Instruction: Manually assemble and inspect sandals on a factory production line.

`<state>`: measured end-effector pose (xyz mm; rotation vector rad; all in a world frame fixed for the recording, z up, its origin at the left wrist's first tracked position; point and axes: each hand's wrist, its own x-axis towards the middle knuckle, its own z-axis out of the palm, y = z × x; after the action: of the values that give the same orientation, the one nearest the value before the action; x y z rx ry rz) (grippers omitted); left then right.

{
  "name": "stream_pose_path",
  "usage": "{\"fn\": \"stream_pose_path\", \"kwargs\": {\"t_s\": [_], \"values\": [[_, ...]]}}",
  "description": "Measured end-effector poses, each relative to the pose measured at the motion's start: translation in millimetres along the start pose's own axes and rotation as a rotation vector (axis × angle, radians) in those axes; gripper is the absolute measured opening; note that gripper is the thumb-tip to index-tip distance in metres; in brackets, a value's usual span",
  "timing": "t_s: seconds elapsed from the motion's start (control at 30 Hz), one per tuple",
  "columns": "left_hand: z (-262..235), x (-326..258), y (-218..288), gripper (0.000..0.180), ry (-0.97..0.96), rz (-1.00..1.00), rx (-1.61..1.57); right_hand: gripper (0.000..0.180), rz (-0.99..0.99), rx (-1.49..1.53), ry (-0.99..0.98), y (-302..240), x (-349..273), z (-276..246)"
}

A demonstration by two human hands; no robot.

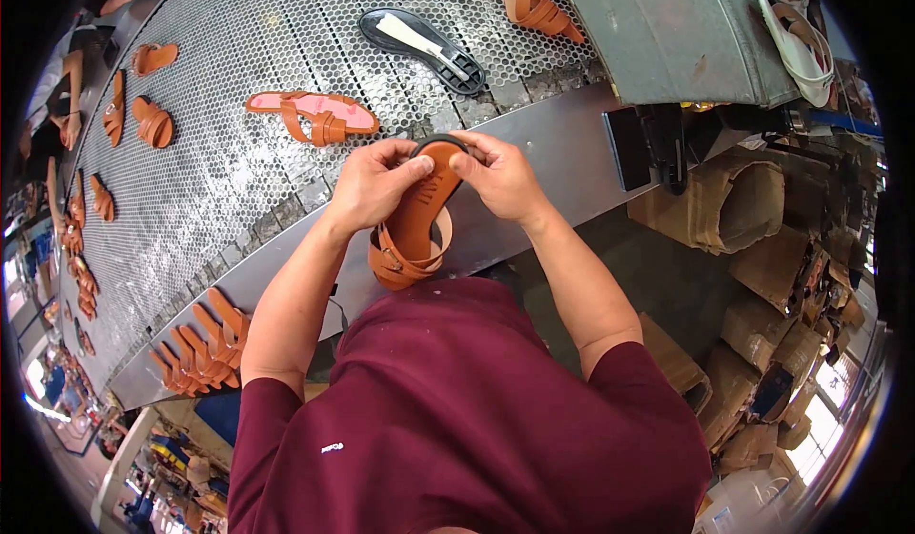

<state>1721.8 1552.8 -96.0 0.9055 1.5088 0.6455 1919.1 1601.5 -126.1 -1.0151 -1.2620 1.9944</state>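
Note:
A tan sandal [412, 218] with a dark sole is held between both hands, heel end away from me and strapped toe end close to my shirt. My left hand [374, 183] grips the heel from the left, thumb pressed on the insole and fingers round the edge. From the other side my right hand [499, 174] does the same, its thumb also on the insole. Just beyond lies a black outsole [419, 46] with a pale strip along its middle. To its left sits a sandal with a pink insole [313, 117].
A perforated metal conveyor [219, 67] carries several more tan sandals. Its steel edge [543, 162] runs in front of me, with a row of sandals [202, 343] at the left. A grey-green covered block [667, 29] stands at right, a white sandal [796, 53] on it. Cardboard boxes [710, 205] are below.

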Motion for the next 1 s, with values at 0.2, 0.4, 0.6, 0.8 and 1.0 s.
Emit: {"fn": "stream_pose_path", "kwargs": {"t_s": [0.2,0.4,0.6,0.8,1.0], "values": [[2,10,1,0.029,0.168,0.006,-0.159,0.024,0.299,0.025,-0.271,21,-13,9],[2,4,-2,0.037,0.168,-0.022,-0.3,0.018,0.277,-0.014,-0.208,20,-11,4],[-7,-38,-46,0.035,-0.051,-0.196,-0.353,0.021,0.246,0.135,-0.155,26,-7,-7],[15,-36,-40,0.025,-0.128,-0.144,-0.347,0.021,0.293,0.024,-0.22,25,-6,-7],[23,-37,-40,0.026,-0.093,-0.09,-0.426,0.029,0.401,0.169,-0.275,8,-7,-12]]}}
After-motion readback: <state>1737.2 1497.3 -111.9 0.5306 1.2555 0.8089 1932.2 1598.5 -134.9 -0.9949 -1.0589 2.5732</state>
